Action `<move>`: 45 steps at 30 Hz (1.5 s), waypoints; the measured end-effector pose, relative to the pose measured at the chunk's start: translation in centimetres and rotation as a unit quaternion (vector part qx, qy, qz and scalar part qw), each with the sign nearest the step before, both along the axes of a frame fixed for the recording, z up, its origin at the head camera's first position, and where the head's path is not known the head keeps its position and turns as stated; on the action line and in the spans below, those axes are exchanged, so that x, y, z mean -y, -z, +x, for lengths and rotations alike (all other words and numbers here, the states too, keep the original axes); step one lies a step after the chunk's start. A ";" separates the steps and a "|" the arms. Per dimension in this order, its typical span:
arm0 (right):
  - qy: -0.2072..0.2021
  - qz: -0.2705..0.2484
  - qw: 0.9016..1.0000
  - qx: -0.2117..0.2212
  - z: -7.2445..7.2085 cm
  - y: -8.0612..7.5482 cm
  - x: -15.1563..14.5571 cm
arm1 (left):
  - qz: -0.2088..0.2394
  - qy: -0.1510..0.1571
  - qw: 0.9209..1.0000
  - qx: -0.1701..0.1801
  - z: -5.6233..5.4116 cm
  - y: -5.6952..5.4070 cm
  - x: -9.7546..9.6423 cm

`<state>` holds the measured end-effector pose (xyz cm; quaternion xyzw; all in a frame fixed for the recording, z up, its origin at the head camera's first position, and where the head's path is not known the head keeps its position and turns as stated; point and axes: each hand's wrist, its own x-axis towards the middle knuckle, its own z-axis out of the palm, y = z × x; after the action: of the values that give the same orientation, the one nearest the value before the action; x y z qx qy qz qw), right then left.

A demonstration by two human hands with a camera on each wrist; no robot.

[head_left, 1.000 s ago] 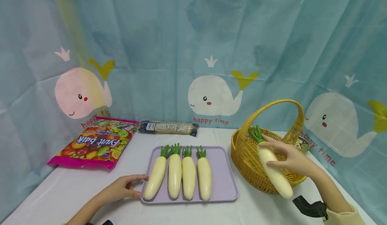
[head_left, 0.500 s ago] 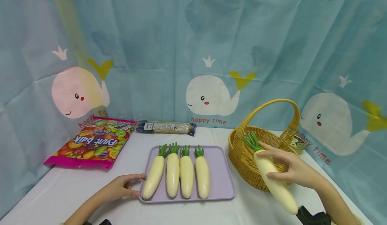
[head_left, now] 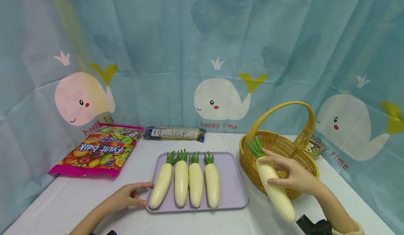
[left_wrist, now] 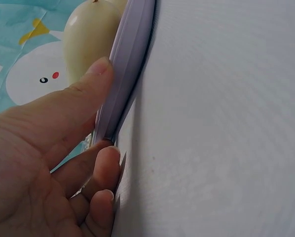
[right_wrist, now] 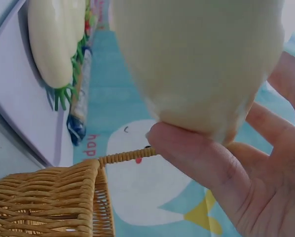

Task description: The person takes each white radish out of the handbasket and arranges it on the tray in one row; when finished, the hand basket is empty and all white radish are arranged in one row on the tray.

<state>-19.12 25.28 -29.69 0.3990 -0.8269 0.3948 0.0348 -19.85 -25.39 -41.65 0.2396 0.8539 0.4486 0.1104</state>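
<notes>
My right hand (head_left: 288, 173) grips a white radish (head_left: 275, 189) with green leaf stubs, thumb on one side and fingers on the other. The radish slants in front of the wicker basket (head_left: 249, 172), overlapping its front left rim in the head view. In the right wrist view the pale radish (right_wrist: 197, 54) fills the top, with the thumb against its end. Several more white radishes (head_left: 181, 184) lie side by side on the lilac tray (head_left: 229, 179), leaves to the back. My left hand (head_left: 130, 195) holds the tray's left edge between thumb and index finger, other fingers curled.
A fruit candy bag (head_left: 101, 149) lies at the back left, a long clear-wrapped pack (head_left: 175, 133) behind the tray. A round tin (head_left: 313, 148) stands behind the basket, whose tall handle (head_left: 281, 105) arches up. A whale-print curtain (head_left: 157, 52) closes off the back.
My right hand has carried the radish left and toward me, from over the basket to its front left side. My left hand stays at the tray.
</notes>
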 end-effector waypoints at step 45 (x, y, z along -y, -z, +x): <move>0.006 0.057 0.995 0.084 -7.0 5.5 9.2 | -0.002 0.005 1.000 -0.009 0.4 -0.4 -0.2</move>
<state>-26.08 16.04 -35.16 0.3606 -0.8505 0.3789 -0.0548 -19.47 -25.21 -41.25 0.2479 0.8543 0.4445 0.1057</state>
